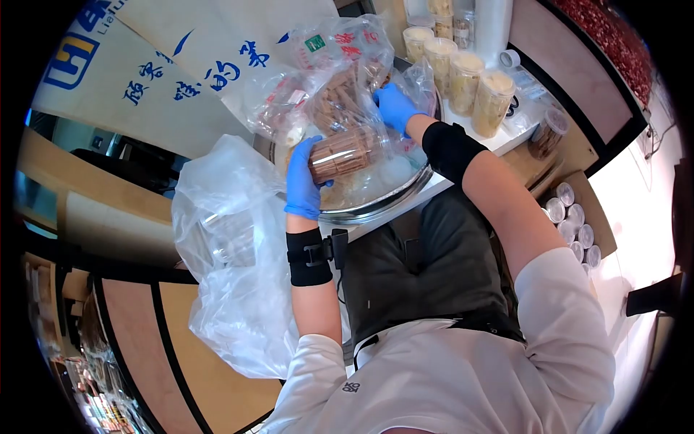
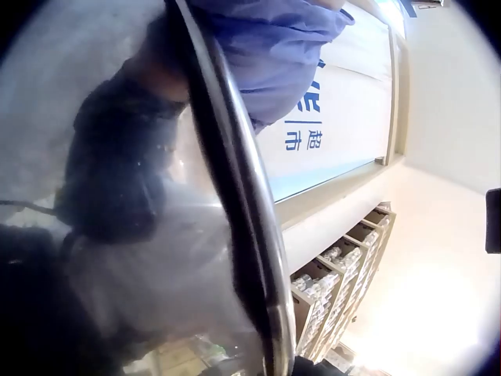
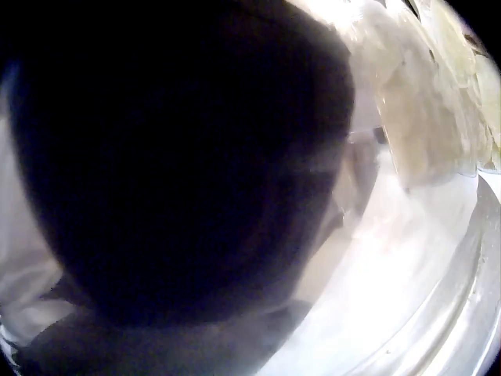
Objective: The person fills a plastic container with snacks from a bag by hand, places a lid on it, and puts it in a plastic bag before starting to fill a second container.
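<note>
My blue-gloved left hand (image 1: 302, 181) grips a clear plastic jar (image 1: 343, 154) packed with brown sticks, tilted on its side over a round metal tray (image 1: 376, 211). Behind the jar, a clear plastic bag (image 1: 340, 47) with red print lies on the tray, and loose brown sticks (image 1: 336, 101) show in it. My right hand (image 1: 397, 110), also blue-gloved, is at the bag's right side, its fingertips partly hidden; I cannot tell whether they pinch anything. In the left wrist view the glove (image 2: 270, 59) appears behind the tray's rim (image 2: 227, 149). Darkness covers most of the right wrist view.
Several filled jars (image 1: 494, 101) with pale contents stand on the white table at the right. Another jar (image 1: 549, 134) with dark contents is near its corner. Lidded containers (image 1: 575, 217) sit in a box lower right. A large translucent bag (image 1: 231, 253) hangs left of the tray.
</note>
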`<state>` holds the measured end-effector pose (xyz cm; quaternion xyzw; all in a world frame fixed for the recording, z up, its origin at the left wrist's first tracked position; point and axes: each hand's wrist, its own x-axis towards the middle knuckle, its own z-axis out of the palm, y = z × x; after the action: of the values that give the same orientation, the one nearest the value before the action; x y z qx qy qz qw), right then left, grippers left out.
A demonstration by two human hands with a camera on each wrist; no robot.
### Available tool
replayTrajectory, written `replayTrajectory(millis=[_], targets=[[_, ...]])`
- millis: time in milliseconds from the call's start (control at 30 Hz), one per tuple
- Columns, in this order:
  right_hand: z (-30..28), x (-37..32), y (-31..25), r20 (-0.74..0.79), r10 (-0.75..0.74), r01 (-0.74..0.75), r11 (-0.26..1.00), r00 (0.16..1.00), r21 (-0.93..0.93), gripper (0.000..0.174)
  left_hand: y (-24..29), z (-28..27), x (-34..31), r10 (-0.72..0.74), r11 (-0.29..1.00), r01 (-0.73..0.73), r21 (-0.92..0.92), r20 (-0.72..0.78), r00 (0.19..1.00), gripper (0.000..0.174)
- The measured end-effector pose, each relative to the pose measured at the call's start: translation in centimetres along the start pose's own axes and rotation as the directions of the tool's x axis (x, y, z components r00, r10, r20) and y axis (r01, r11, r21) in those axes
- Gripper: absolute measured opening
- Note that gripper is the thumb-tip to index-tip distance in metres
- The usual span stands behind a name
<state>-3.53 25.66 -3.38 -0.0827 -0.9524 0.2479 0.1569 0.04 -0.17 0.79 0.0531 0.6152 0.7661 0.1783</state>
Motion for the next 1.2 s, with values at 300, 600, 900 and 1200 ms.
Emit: replayTrajectory(millis=[300, 600, 900, 1200], targets=[[0.2, 0.7, 0.5, -0.12, 0.081, -0.058, 0.98, 0.989, 0.19, 0.025, 0.6, -0.1, -0.2, -0.087, 0.968, 0.109, -0.226, 0.108, 0.99, 0.036], [-4.1, -1.7, -0.8, -0.431, 0.157, 0.232, 0.658, 0.889, 0.717, 0.012, -0.3, -1.4, 1.2, -0.069, 0.945, 0.026, -0.327, -0.122, 0.99, 0.034], [-7.3, -7.9, -7.4, 0.044, 0.093, -0.082, 0.452, 0.995, 0.888, 0.018, -0.5, -1.4, 0.7, -0.01, 0.955, -0.027, -0.296, -0.122, 0.993, 0.034], [-6.2, -7.7, -7.4, 0.515, 0.017, -0.509, -0.123, 0.857, 0.852, 0.021, 0.4, -0.5, -0.7, 0.172, 0.968, -0.207, -0.139, -0.233, 0.957, 0.026]])
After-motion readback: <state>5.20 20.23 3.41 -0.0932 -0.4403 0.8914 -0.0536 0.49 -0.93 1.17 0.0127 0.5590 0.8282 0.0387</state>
